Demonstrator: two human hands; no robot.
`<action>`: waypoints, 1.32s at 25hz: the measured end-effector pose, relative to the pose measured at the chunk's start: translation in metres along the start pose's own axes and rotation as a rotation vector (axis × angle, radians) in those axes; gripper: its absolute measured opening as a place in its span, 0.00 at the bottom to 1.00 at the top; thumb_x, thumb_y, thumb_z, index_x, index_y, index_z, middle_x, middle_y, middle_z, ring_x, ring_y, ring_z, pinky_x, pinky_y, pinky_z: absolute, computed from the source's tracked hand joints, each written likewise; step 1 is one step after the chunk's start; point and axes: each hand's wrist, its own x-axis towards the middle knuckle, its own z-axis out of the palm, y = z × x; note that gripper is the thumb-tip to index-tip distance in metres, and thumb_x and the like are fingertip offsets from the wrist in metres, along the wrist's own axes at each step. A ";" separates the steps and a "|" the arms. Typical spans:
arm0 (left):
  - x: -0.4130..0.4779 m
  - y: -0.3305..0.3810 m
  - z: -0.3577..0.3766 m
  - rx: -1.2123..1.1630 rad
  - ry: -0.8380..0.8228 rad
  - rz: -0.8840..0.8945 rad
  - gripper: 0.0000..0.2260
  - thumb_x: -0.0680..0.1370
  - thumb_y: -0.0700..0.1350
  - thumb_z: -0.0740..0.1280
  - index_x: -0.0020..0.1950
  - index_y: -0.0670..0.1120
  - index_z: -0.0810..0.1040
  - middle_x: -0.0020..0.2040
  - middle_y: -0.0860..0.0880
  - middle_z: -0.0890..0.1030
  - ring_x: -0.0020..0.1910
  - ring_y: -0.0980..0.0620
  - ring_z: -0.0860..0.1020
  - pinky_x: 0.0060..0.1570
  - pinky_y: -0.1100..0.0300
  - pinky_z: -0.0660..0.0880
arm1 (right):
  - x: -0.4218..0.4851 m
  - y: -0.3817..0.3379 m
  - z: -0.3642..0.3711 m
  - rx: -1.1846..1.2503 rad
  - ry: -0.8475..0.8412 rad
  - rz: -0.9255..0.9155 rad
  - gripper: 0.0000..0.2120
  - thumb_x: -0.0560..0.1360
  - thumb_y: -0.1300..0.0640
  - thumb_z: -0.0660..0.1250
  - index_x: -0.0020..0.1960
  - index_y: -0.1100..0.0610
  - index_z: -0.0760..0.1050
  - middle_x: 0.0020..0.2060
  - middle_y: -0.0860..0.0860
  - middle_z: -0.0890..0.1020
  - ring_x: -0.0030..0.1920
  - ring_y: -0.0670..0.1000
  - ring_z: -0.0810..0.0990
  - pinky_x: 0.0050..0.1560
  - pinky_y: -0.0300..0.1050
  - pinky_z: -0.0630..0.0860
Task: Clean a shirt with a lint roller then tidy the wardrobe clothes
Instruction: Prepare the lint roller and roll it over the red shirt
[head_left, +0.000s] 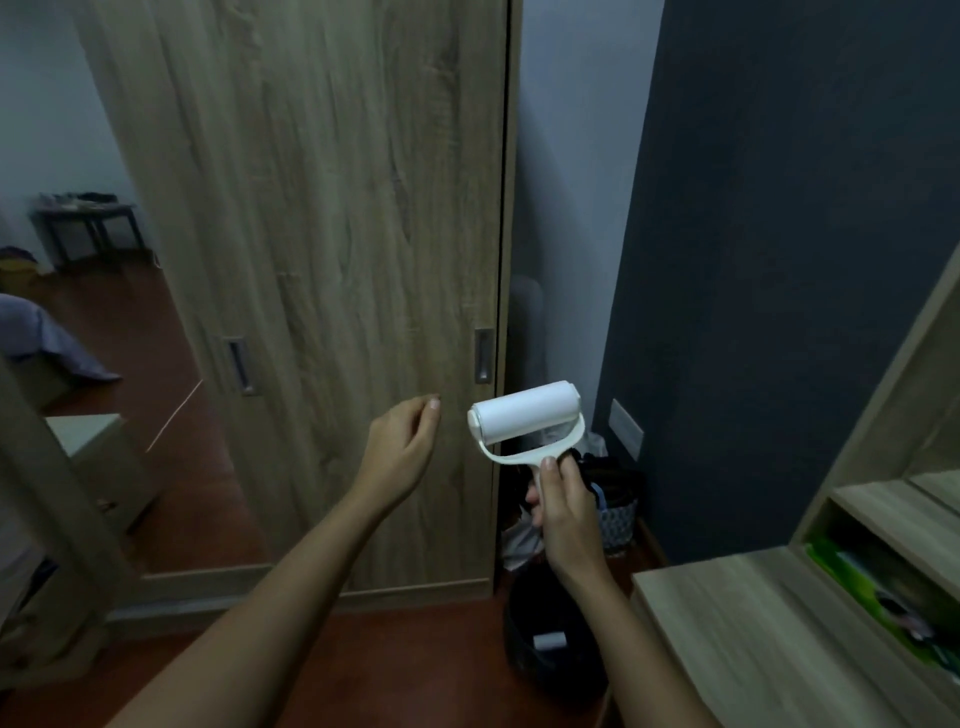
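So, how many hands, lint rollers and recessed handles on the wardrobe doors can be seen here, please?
Hands: 2, left hand and right hand
Lint rollers: 1, the lint roller, held by the right hand
Handles: 2, left door handle and right door handle
Total: 5

I count two hands, the left hand (400, 457) and the right hand (563, 512), and one roller (524, 415). The wardrobe (337, 208) shows me two handles (239, 364) (483, 356). On the floor (415, 654) I make out one bin (550, 649) and one basket (618, 514), plus one wall plate (626, 428).
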 end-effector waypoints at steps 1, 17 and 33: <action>0.015 -0.010 0.011 0.035 -0.004 0.025 0.13 0.81 0.43 0.60 0.59 0.40 0.79 0.56 0.44 0.82 0.54 0.52 0.78 0.47 0.70 0.64 | 0.017 0.007 0.003 0.006 0.013 -0.007 0.16 0.74 0.44 0.52 0.40 0.54 0.70 0.29 0.48 0.73 0.24 0.41 0.70 0.28 0.33 0.67; 0.325 -0.209 0.230 0.956 -0.577 0.807 0.18 0.70 0.45 0.55 0.46 0.41 0.83 0.43 0.43 0.83 0.39 0.47 0.81 0.36 0.60 0.80 | 0.368 0.130 0.028 -0.015 0.077 0.059 0.20 0.75 0.44 0.51 0.43 0.60 0.71 0.29 0.49 0.71 0.26 0.42 0.68 0.30 0.33 0.66; 0.377 -0.256 0.221 1.119 -0.816 1.141 0.19 0.72 0.45 0.54 0.32 0.47 0.83 0.37 0.50 0.82 0.36 0.50 0.77 0.38 0.61 0.75 | 0.416 0.133 0.073 0.040 0.066 0.030 0.14 0.77 0.46 0.52 0.40 0.54 0.68 0.30 0.49 0.71 0.27 0.44 0.67 0.30 0.38 0.67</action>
